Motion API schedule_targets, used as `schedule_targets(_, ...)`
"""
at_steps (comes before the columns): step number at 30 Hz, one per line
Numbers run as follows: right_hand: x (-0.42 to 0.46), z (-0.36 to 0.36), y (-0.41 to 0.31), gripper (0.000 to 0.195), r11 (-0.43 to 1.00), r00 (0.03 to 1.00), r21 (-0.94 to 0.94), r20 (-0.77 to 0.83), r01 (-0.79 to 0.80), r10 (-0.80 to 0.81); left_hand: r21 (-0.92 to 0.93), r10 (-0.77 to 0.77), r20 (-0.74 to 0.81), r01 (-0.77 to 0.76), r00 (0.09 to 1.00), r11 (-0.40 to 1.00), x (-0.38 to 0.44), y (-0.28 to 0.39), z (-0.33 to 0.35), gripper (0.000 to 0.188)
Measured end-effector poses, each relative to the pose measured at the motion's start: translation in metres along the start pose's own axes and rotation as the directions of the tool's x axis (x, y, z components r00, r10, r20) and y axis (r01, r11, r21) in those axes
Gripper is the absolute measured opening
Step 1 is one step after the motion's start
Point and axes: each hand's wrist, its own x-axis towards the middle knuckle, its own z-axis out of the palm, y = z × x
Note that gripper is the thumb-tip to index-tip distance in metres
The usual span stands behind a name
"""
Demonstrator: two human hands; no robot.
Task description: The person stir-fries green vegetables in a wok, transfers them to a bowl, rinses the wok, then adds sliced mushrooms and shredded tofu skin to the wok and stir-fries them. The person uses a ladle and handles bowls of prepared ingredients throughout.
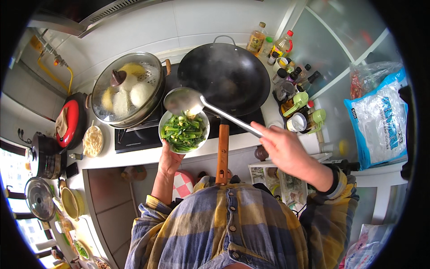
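Observation:
My left hand (169,159) holds a white bowl (206,125) from below, near the cooktop's front edge. Chopped cooked leafy greens (185,134) fill the bowl. My right hand (285,153) grips the long metal handle of a ladle (183,101), whose wide head is over the bowl's back rim. A black wok (225,79) with a wooden handle (222,154) sits on the cooktop behind, with a little steam above it and no food plainly visible inside. To its left stands a steaming pot under a glass lid (127,89), with pale and yellow pieces of food inside.
Oil and seasoning bottles (257,38) crowd the counter right of the wok. Its wooden handle juts past the counter edge towards me. At left are a plate of pale strips (93,141), a red lid-like object (69,122), a black cooker (45,156) and a yellow basket (72,203).

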Motion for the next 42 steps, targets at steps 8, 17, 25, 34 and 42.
schedule_targets(8, -0.02, 0.007, 0.009, 0.046, 0.984, 0.979, -0.108, -0.131, 0.142, -0.155, 0.0, 0.003, -0.015, -0.003, 1.0, 1.0, -0.005, -0.002, -0.006, 0.071)
schedule_targets(17, 0.053, -0.038, 0.092, 0.035, 0.869, 0.963, -0.476, -0.27, -0.135, 0.002, 0.0, -0.015, 0.001, 0.015, 1.0, 1.0, -0.013, -0.004, -0.003, 0.07)
schedule_targets(25, 0.067, -0.033, 0.092, 0.037, 0.736, 0.97, -0.638, -0.079, -0.228, 0.232, 0.061, -0.049, -0.013, 0.05, 0.999, 0.997, -0.013, -0.02, -0.001, 0.071)
schedule_targets(34, 0.044, -0.069, 0.052, 0.032, 0.961, 0.925, -0.013, 0.269, -0.276, 0.269, 0.054, -0.083, -0.004, 0.083, 0.997, 0.995, -0.008, -0.022, -0.003, 0.067)
schedule_targets(42, 0.009, -0.068, 0.025, 0.037, 0.836, 0.926, 0.418, 0.28, -0.355, 0.253, 0.065, -0.058, 0.007, 0.057, 0.998, 0.996, -0.01, -0.023, -0.004, 0.069)
